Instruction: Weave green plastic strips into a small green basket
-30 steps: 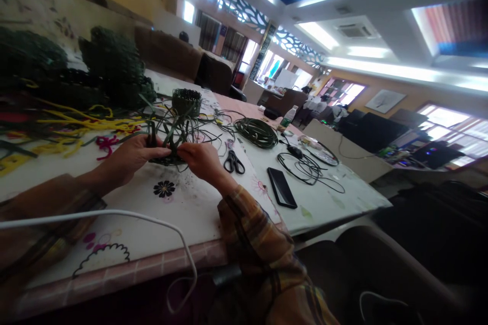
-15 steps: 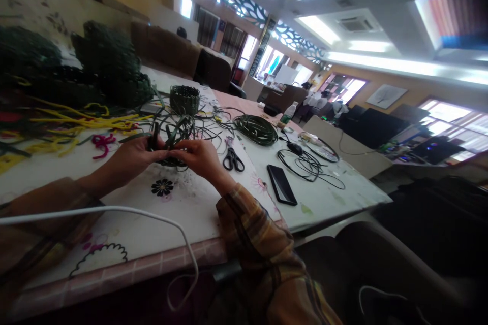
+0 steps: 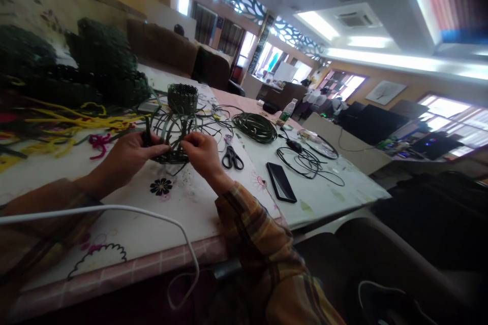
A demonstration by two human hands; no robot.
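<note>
A partly woven basket (image 3: 173,155) of dark green flat strips lies on the table, its loose strips standing up and fanning outward. My left hand (image 3: 129,155) grips its left side, thumb pointing right along the near edge. At the right side, the fingers of my right hand (image 3: 202,152) are pinched on a green strip, a little apart from the left thumb. Just behind stands a small woven green basket (image 3: 183,99) with an open top. Black-handled scissors (image 3: 232,157) lie right of my right hand.
A coil of green strip (image 3: 254,128), a black phone (image 3: 281,183), a looped black cable (image 3: 305,162) and a bottle (image 3: 287,111) are on the right. Yellow strips (image 3: 84,121) and large green woven pieces (image 3: 102,61) crowd the left. A white cable (image 3: 152,213) crosses in front.
My right hand has drawn away from the left thumb, opening a gap between them, and its fingers are more curled. The left hand keeps its hold on the basket.
</note>
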